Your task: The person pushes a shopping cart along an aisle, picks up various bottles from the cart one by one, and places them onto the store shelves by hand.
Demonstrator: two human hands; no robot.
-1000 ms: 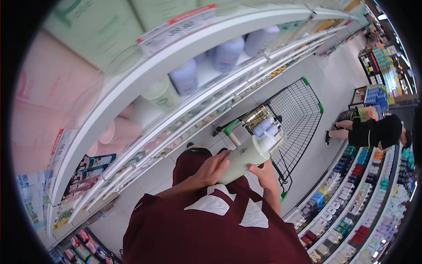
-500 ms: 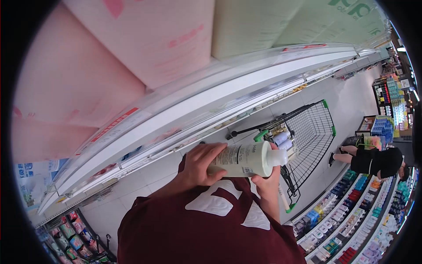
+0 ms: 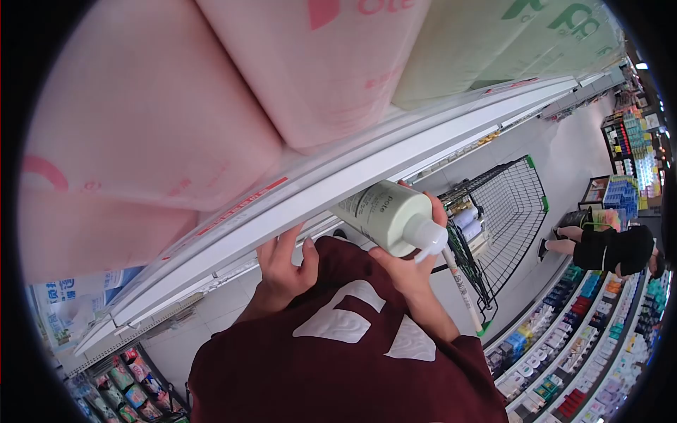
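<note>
A pale green pump bottle (image 3: 388,215) with a white pump top is gripped in my right hand (image 3: 407,271), the thumb below it and fingers round its far side. The pump end points to the lower right, and the bottle's base is hidden behind the shelf edge. My left hand (image 3: 283,268) is off the bottle, to its left, just under the white shelf edge (image 3: 310,196). Its fingers are apart, with nothing between them.
Large pink packages (image 3: 162,106) and green ones (image 3: 486,42) fill the near shelf. A shopping cart (image 3: 504,218) holding lilac bottles (image 3: 467,220) stands beyond my right hand. A person in black (image 3: 610,250) is at the right, near stocked shelves (image 3: 564,345).
My left hand has let go of the bottle and opened. The bottle, in my right hand, has moved up beneath the shelf edge and tilted, its pump toward the lower right. The view has shifted slightly.
</note>
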